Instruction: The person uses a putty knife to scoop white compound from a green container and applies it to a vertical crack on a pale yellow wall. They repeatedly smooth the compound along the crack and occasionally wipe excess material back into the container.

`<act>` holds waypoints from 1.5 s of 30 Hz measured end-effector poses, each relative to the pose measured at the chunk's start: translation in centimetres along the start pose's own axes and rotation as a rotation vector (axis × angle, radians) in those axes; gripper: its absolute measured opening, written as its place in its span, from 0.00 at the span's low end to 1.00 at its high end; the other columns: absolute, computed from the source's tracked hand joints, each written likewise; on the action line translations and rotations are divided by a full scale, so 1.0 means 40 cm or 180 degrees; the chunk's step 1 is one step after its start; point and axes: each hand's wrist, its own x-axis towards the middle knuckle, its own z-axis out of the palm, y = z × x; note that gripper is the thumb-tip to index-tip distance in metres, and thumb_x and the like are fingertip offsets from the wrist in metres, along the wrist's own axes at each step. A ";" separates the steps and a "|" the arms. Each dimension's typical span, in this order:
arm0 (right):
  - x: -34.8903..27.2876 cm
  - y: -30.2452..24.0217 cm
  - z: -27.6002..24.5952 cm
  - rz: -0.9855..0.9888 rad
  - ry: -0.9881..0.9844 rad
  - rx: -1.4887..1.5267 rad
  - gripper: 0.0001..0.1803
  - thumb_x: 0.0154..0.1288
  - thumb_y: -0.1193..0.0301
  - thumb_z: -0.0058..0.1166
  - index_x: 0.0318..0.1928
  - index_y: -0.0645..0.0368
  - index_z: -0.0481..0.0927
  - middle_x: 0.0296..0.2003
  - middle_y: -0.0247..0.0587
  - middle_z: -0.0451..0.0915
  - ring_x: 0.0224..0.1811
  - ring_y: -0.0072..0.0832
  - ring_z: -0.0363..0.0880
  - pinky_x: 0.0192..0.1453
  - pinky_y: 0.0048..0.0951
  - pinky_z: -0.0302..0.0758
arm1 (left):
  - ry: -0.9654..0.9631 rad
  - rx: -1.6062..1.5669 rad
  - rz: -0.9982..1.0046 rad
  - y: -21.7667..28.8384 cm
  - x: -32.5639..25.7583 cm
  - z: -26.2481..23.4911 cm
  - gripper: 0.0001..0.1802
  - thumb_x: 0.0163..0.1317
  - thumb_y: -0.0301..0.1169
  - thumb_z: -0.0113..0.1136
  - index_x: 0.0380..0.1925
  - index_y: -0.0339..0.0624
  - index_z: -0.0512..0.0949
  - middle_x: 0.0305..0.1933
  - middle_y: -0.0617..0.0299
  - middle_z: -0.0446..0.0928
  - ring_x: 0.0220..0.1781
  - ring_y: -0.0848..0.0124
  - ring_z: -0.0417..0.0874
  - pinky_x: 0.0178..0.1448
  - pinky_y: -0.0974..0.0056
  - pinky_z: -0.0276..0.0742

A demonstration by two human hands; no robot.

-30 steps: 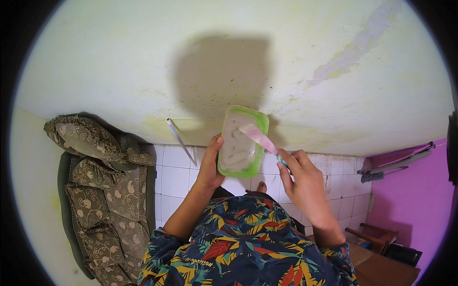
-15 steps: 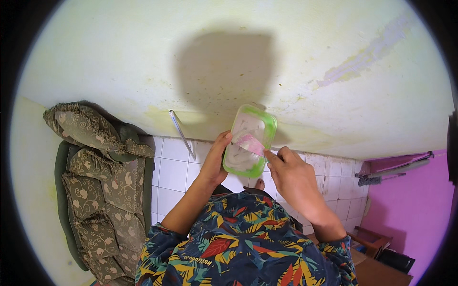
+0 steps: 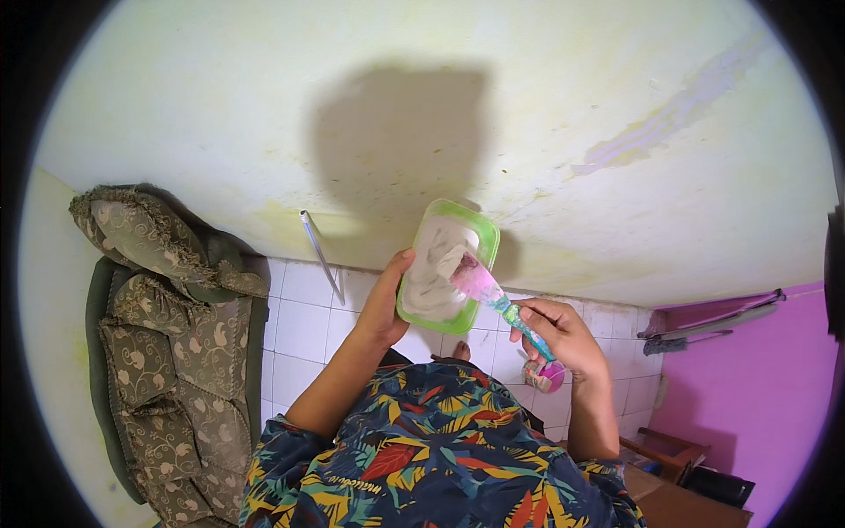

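Left hand (image 3: 385, 304) holds green tray (image 3: 447, 266) of white paste; right hand (image 3: 563, 333) grips scraper (image 3: 493, 295), blade loaded. Wall (image 3: 546, 132) not yet touched.

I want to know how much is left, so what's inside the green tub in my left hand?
The green tub holds a smeared whitish-grey paste coating its bottom and walls. The pink blade of the scraper in the right hand dips into it, hiding the paste beneath. How deep it lies cannot be told.

Left hand (image 3: 385, 304) raised, fingers curled in closed grip, forearm extended forward, right hand (image 3: 563, 339) raised alongside, fingers pinched shut
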 end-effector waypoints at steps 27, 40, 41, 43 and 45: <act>0.027 0.120 -0.203 -0.1899 0.0954 0.0381 0.16 0.85 0.64 0.49 0.62 0.61 0.78 0.33 0.38 0.81 0.26 0.22 0.75 0.30 0.23 0.71 | -0.0035 -0.0444 0.0057 -0.159 0.009 0.025 0.28 0.79 0.48 0.51 0.67 0.38 0.75 0.66 0.54 0.81 0.67 0.62 0.82 0.72 0.55 0.77; 0.199 0.024 -0.324 -0.3946 0.2858 -0.3213 0.19 0.67 0.74 0.69 0.58 0.57 0.83 0.41 0.45 0.82 0.38 0.39 0.83 0.39 0.37 0.79 | 0.0299 -0.0457 0.0177 -0.191 -0.064 0.032 0.30 0.80 0.50 0.49 0.68 0.37 0.74 0.68 0.52 0.79 0.68 0.59 0.81 0.74 0.53 0.75; 0.203 0.028 -0.326 -0.3858 0.2883 -0.3187 0.18 0.68 0.74 0.68 0.57 0.58 0.82 0.42 0.47 0.82 0.39 0.40 0.83 0.40 0.37 0.80 | 0.0321 -0.0420 0.0213 -0.186 -0.068 0.033 0.30 0.80 0.50 0.49 0.68 0.37 0.74 0.68 0.52 0.79 0.68 0.59 0.81 0.74 0.53 0.75; 0.205 0.040 -0.331 -0.3681 0.2934 -0.3159 0.17 0.68 0.76 0.68 0.55 0.60 0.81 0.44 0.50 0.83 0.42 0.41 0.84 0.44 0.37 0.81 | 0.0350 -0.0364 0.0277 -0.177 -0.072 0.034 0.31 0.80 0.50 0.48 0.68 0.36 0.73 0.68 0.51 0.79 0.68 0.59 0.81 0.74 0.53 0.75; 0.189 0.076 -0.328 -0.3525 0.3071 -0.2927 0.17 0.68 0.76 0.68 0.56 0.60 0.81 0.44 0.50 0.82 0.42 0.42 0.84 0.44 0.38 0.82 | 0.0346 -0.0323 0.0309 -0.168 -0.076 0.032 0.32 0.80 0.50 0.48 0.69 0.35 0.73 0.68 0.50 0.79 0.68 0.58 0.81 0.74 0.53 0.76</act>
